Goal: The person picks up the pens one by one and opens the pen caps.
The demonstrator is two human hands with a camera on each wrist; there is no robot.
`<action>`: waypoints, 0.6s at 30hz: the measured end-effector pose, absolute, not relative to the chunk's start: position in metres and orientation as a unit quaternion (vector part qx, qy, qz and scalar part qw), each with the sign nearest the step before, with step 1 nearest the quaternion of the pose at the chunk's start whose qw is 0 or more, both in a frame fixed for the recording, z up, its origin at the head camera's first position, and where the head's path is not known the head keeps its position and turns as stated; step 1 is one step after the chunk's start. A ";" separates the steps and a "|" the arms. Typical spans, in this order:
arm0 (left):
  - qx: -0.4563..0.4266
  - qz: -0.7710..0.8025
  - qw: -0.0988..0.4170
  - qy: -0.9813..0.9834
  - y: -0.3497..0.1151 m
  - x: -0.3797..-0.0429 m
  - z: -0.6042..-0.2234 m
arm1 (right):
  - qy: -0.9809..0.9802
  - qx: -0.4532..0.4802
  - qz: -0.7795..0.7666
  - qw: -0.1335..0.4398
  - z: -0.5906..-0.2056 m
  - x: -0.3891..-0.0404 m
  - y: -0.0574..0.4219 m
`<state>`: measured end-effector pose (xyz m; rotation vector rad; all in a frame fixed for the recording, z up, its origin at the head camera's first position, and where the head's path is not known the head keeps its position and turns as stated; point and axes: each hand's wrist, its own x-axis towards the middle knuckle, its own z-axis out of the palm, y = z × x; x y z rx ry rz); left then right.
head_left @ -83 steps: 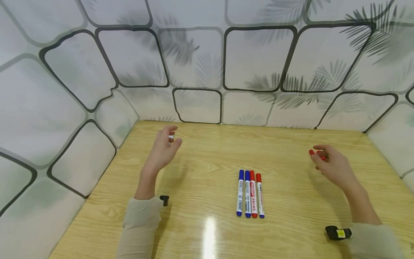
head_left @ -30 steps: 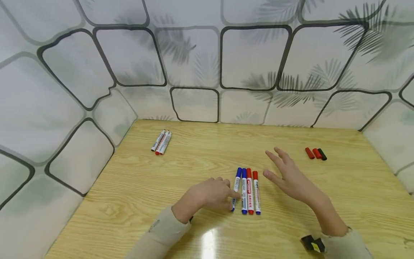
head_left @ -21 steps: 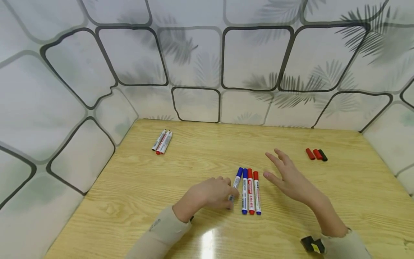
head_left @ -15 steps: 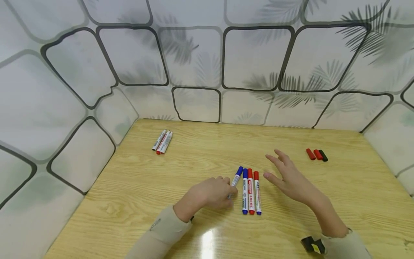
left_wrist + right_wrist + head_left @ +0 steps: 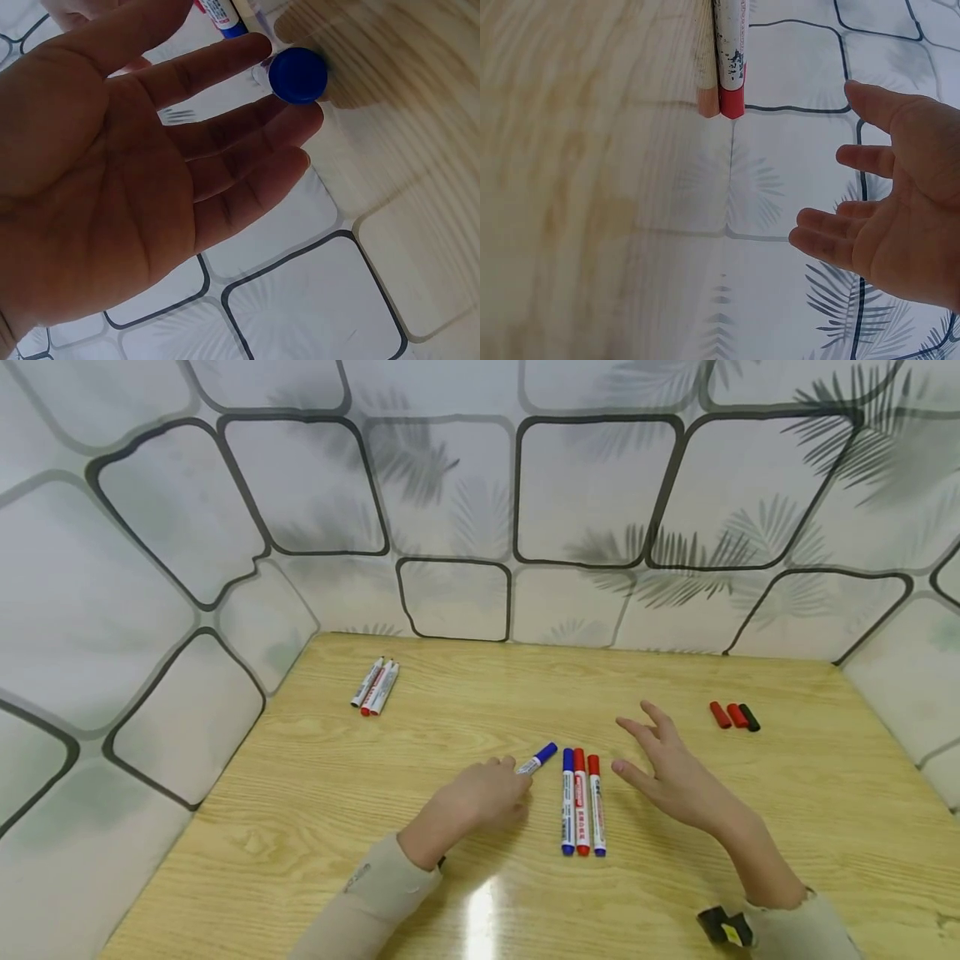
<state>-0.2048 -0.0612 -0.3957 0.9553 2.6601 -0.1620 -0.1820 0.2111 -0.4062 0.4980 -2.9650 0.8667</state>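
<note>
My left hand (image 5: pixel 480 793) is over the table left of the middle, its fingers touching a blue-capped whiteboard marker (image 5: pixel 542 757) that lies slanted, cap toward the back right. In the left wrist view, the round blue end of that marker (image 5: pixel 298 76) sits between the tips of nearly straight fingers, with the thumb apart from it. To its right, a row holds a blue marker (image 5: pixel 567 802), a red marker (image 5: pixel 581 802) and a red-capped marker with a blue end (image 5: pixel 597 810). My right hand (image 5: pixel 671 777) hovers right of this row, fingers spread, holding nothing.
Several uncapped markers (image 5: pixel 377 687) lie together at the back left of the wooden table (image 5: pixel 465 710). Two red caps and a black cap (image 5: pixel 748 717) lie at the back right. A patterned wall covering (image 5: pixel 450 527) rises behind the table and on the left.
The left hand has moved from the back left to the row and swung its leftmost blue marker away at a slant. The right hand has left the caps and now stays beside the row.
</note>
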 end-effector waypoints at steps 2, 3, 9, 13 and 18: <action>0.324 -0.056 0.150 0.932 -0.062 -0.206 -0.397 | -0.948 0.159 0.277 0.006 -0.406 -0.182 0.211; 0.321 -0.056 0.144 0.934 -0.063 -0.207 -0.397 | -0.948 0.159 0.277 0.005 -0.406 -0.182 0.211; 0.317 -0.067 0.075 0.943 -0.069 -0.211 -0.403 | -0.949 0.157 0.274 0.002 -0.407 -0.184 0.211; 0.308 -0.051 0.063 0.948 -0.070 -0.214 -0.405 | -0.949 0.158 0.273 0.000 -0.408 -0.184 0.211; 0.308 -0.033 0.076 0.948 -0.069 -0.217 -0.407 | -0.949 0.156 0.275 -0.008 -0.409 -0.183 0.212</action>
